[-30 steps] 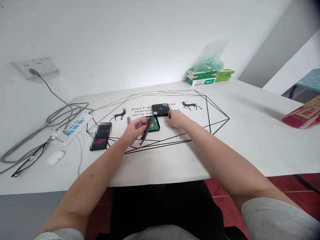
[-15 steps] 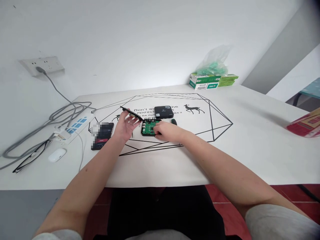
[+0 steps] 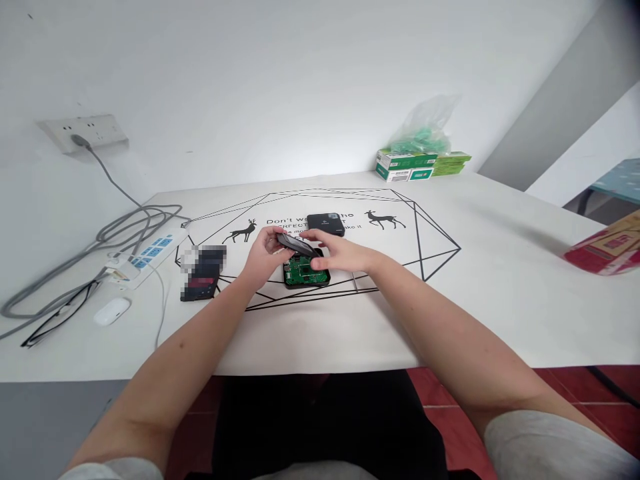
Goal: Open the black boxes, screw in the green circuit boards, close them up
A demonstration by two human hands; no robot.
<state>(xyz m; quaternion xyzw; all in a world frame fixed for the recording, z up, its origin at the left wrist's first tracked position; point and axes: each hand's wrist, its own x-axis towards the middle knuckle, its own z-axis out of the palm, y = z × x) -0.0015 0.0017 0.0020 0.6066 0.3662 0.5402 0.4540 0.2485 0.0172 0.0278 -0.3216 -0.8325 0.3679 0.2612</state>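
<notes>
A small black case with a green circuit board (image 3: 303, 272) lies open on the white table (image 3: 450, 293). Just above it my left hand (image 3: 264, 257) holds a thin black cover (image 3: 295, 245), tilted over the board. My right hand (image 3: 336, 255) has its fingers closed on the cover's right end, over the case. A second, closed black box (image 3: 326, 223) sits a little farther back.
A phone (image 3: 201, 283) lies left of the case. Farther left are a power strip (image 3: 145, 257), grey cables (image 3: 115, 230), a white mouse (image 3: 113, 311) and glasses (image 3: 55, 320). Green boxes under a plastic bag (image 3: 417, 163) stand at the back, and a red carton (image 3: 607, 250) lies at the right.
My left hand brought the black cover from the left back over the open case. My right hand lifted off the board and took the cover's right end.
</notes>
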